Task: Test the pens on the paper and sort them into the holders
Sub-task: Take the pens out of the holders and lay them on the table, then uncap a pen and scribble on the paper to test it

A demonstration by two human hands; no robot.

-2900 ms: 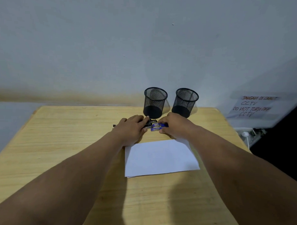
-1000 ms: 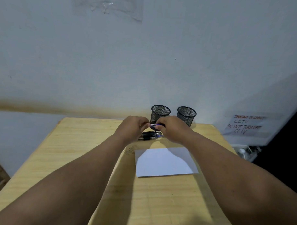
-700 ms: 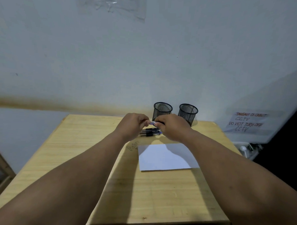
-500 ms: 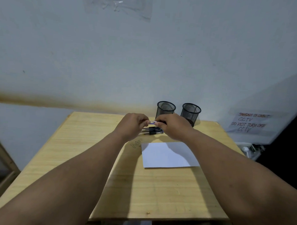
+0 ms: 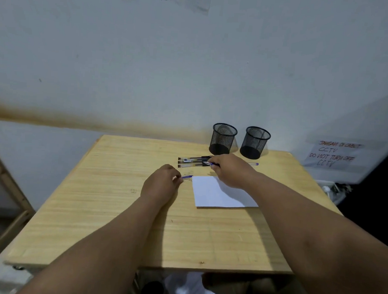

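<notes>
My right hand grips an uncapped blue pen, its tip pointing left above the far edge of the white paper. My left hand pinches the pen's blue cap just left of the paper. Several capped pens lie in a row on the wooden table behind the paper. Two black mesh holders stand at the back: the left holder and the right holder, both showing nothing inside.
A white wall runs close behind the table. A handwritten CCTV notice hangs at the right. A wooden frame stands to the table's left. Cloth and dark items lie under the table's near edge.
My hands, earlier together over the pens, have pulled apart: the cap came off in my left hand, which moved left and nearer, while my right keeps the pen. The view tilted down.
</notes>
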